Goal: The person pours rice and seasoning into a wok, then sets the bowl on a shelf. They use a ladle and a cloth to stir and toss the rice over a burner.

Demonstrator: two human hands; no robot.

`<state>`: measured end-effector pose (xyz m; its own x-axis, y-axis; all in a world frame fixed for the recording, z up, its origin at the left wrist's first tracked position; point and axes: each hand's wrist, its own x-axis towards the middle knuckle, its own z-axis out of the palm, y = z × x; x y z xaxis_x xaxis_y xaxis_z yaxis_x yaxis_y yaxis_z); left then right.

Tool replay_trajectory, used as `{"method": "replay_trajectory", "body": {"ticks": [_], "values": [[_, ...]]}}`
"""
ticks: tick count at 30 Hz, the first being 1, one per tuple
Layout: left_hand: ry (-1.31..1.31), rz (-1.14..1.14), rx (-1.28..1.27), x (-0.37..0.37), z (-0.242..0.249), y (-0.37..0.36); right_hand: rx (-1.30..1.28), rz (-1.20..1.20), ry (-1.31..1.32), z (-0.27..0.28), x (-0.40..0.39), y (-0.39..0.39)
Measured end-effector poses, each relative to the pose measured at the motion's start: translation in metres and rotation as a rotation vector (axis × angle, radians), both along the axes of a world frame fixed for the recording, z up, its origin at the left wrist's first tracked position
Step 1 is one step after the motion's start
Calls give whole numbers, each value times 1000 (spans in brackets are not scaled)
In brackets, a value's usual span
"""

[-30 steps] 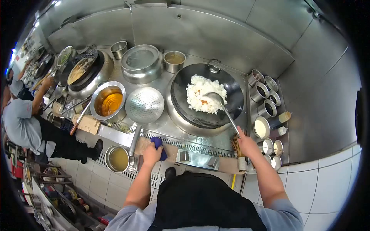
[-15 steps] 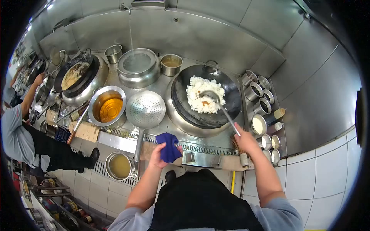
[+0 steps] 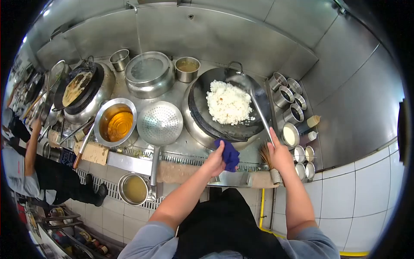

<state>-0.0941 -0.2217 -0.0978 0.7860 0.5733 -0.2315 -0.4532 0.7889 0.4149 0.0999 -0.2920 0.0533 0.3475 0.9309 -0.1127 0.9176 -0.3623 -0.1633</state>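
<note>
My left hand (image 3: 214, 163) grips a folded dark-blue cloth (image 3: 230, 156) just in front of the wok's near rim. My right hand (image 3: 280, 156) is wrapped round the long metal handle of a ladle (image 3: 260, 110). The ladle's head lies toward the far side of the black wok (image 3: 258, 126), past the rice. A mound of white rice (image 3: 227, 103) with a small brown spot fills the middle of the wok. Below my right hand a bamboo brush (image 3: 266, 159) lies at the counter's front edge.
Left of the wok are a perforated strainer (image 3: 160, 123), a pot of amber oil (image 3: 119, 125) and a lidded-looking round vessel (image 3: 148, 88) under running water. Metal canisters (image 3: 290, 134) and squeeze bottles (image 3: 311, 122) line the right. A co-worker (image 3: 26, 172) stands at the left beside another wok (image 3: 79, 88).
My left hand has carried the cloth rightward to the wok's near rim. The ladle's head has moved from on top of the rice to the wok's far side.
</note>
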Motion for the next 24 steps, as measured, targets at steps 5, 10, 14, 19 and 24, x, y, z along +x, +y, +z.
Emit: {"method": "replay_trajectory", "body": {"ticks": [5, 10, 14, 19, 24], "values": [[117, -21, 13, 32, 14, 16, -69, 45, -15, -51, 38, 12], [238, 72, -50, 52, 9, 25, 57, -66, 34, 13, 1, 8], [306, 128, -78, 60, 15, 30, -142, 61, -79, -36, 15, 28], [228, 150, -74, 63, 1, 26, -16, 56, -82, 6, -8, 11], [279, 157, -99, 64, 2, 28, -227, 159, -81, -29, 1, 8]]}}
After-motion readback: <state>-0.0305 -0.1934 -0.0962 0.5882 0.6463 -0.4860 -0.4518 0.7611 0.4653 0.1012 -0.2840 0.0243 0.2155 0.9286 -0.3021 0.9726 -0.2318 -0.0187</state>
